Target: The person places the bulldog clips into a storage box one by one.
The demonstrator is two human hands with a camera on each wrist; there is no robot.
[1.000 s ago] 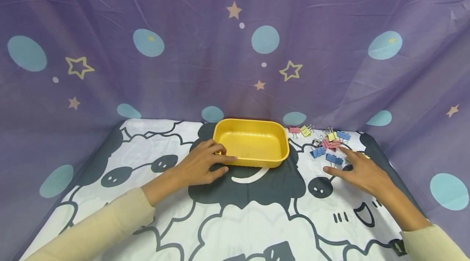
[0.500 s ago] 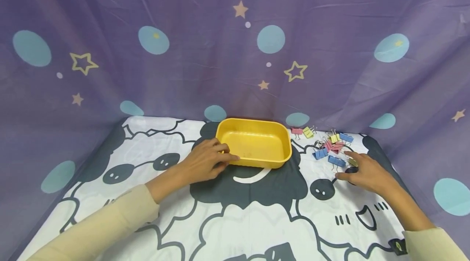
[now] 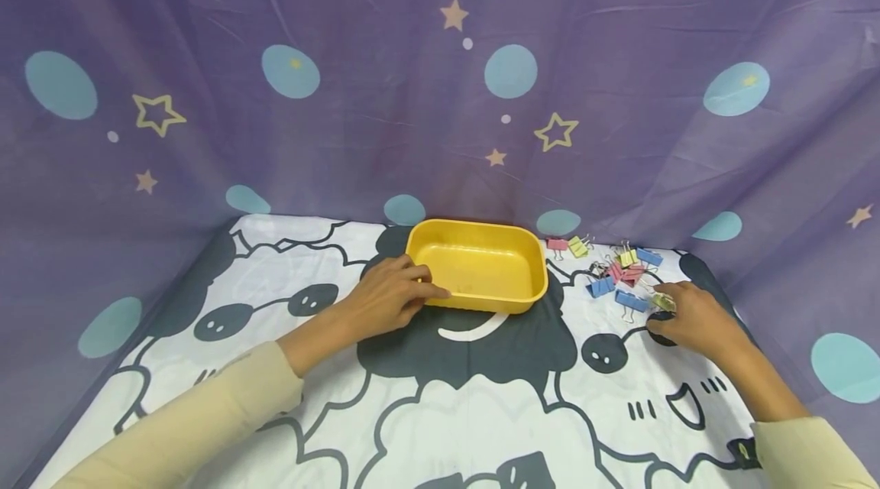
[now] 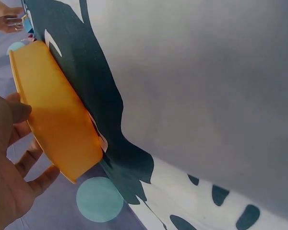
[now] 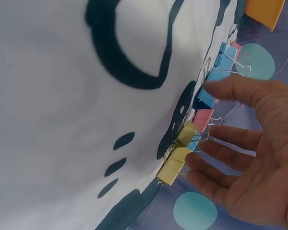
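At the front left corner of a yellow plastic tray, my left hand grips the rim; in the left wrist view its fingers curl over the edge of the tray. Far to the right, my right hand reaches beside a pile of binder clips, thumb and fingers apart. Nearest its fingertips lies a yellow binder clip. The right wrist view has fingers close to a yellow clip, while the thumb stands off near a blue clip. Whether the fingertips touch a clip, I cannot tell.
Blue binder clips and red binder clips lie heaped together. A pink clip and a yellow-green clip lie between tray and pile. A cartoon-print cloth covers the table, with a purple curtain behind.
My right hand has drawn back slightly from the blue and red clips, and its fingers have come to the yellow clip at the pile's near right. The left hand stays at the tray.
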